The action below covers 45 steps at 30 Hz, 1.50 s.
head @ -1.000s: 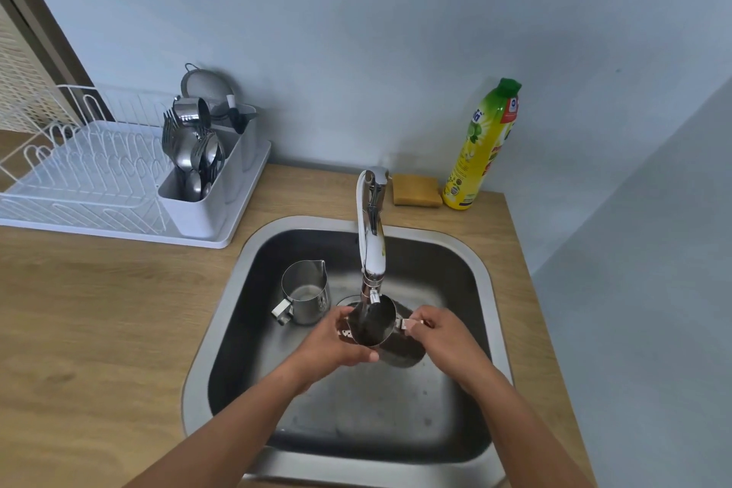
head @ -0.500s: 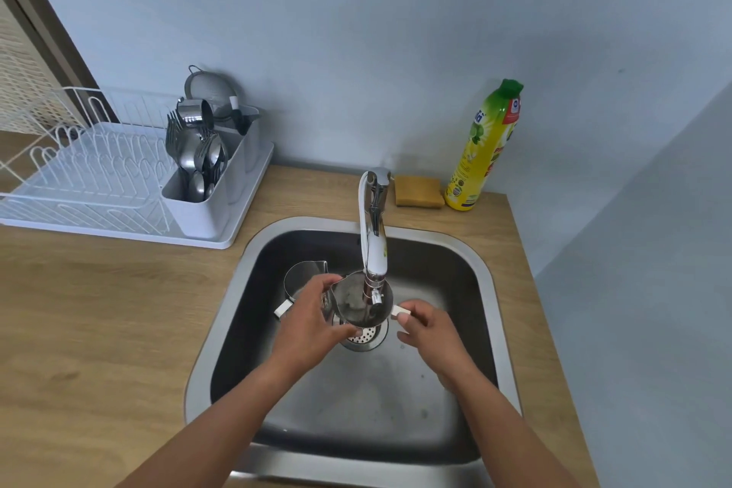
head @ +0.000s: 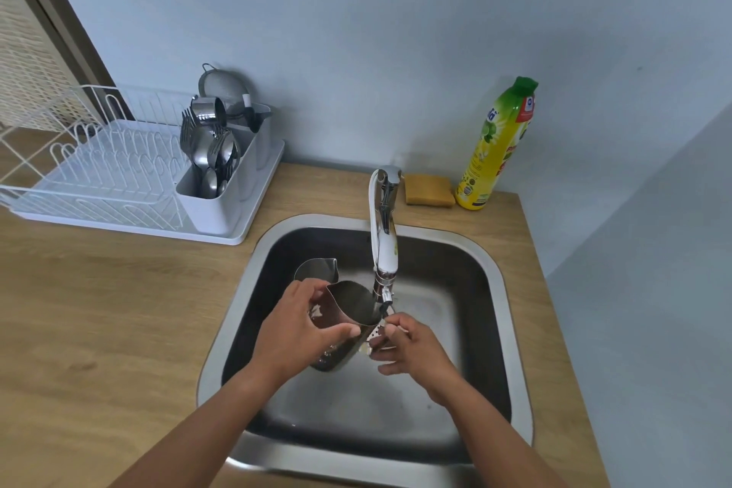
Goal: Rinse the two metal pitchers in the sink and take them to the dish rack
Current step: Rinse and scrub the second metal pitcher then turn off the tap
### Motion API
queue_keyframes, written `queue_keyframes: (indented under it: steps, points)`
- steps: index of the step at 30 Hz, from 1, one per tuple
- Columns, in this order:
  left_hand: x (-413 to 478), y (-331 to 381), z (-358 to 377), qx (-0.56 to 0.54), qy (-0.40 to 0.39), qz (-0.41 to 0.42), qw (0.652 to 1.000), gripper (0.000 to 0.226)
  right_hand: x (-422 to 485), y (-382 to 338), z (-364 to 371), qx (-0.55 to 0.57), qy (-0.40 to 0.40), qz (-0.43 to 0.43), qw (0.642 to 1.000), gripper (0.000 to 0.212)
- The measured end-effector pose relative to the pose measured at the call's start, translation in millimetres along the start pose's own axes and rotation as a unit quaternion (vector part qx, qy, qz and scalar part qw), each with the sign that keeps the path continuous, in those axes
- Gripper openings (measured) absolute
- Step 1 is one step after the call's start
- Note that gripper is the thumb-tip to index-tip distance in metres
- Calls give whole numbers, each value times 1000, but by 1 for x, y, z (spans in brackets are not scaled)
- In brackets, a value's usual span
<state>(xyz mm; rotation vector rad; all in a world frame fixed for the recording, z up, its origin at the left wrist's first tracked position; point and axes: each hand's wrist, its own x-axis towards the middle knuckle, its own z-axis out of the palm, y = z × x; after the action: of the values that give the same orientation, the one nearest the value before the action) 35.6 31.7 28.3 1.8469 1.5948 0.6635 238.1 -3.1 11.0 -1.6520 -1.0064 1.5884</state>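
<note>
I hold one metal pitcher [head: 348,307] just left of the tap spout, inside the steel sink [head: 245,269]. My left hand [head: 295,333] wraps around its body from the left. My right hand [head: 412,345] pinches its handle on the right side. The pitcher's mouth faces up and slightly toward me, its spout pointing left. The second metal pitcher [head: 315,269] stands in the sink behind my left hand, mostly hidden by it. The white dish rack [head: 99,174] sits on the counter to the far left.
The chrome tap [head: 382,234] reaches over the sink's middle. A white cutlery holder [head: 222,186] with several spoons and forks stands at the rack's right end. A yellow sponge [head: 429,190] and a yellow-green soap bottle [head: 497,147] sit behind the sink. The wooden counter [head: 99,309] surrounds it.
The held pitcher has moved up and left, from under the tap to just beside it, and its mouth has turned more upward. Both hands stayed on it.
</note>
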Motion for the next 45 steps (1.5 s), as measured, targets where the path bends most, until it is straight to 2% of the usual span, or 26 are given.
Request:
queue_keyframes:
  steps: [5,8,10,13,16,19,21,23,29,34,37,42,45]
  points:
    - [-7,1,3,-18,-34,-50,998,60,-11,1,-6,-71,0,22,997,21]
    - [-9,-3,12,-44,-70,-103,991,76,-19,-5,-14,-134,19,23,991,23]
    - [-10,-5,19,-93,-101,-134,981,77,-24,-10,-22,-189,37,11,981,22]
    - [-14,2,28,-204,-157,-179,950,61,-32,-18,-36,-275,68,-11,959,22]
    - [-12,12,35,-272,-196,-199,921,71,-39,-28,-47,-362,96,-50,926,24]
    - [-6,18,43,-316,-208,-200,904,71,-45,-35,-55,-413,122,-78,899,24]
    - [-1,21,47,-323,-208,-190,903,59,-48,-38,-59,-424,133,-89,891,22]
    - [4,24,49,-322,-204,-174,908,56,-48,-38,-62,-411,140,-100,895,18]
    - [18,22,50,-299,-133,-115,938,73,-28,-25,-56,-310,164,-117,929,10]
    - [20,19,34,-168,-73,-58,981,73,-7,-12,-39,-153,156,-93,972,14]
    - [17,18,21,-89,-35,-22,995,77,1,-7,-27,-75,130,-80,985,16]
    - [8,18,0,-34,-4,29,999,77,6,-1,-8,-34,87,-73,993,19]
    - [4,15,-5,-31,1,23,999,78,6,0,1,-41,63,-58,996,19]
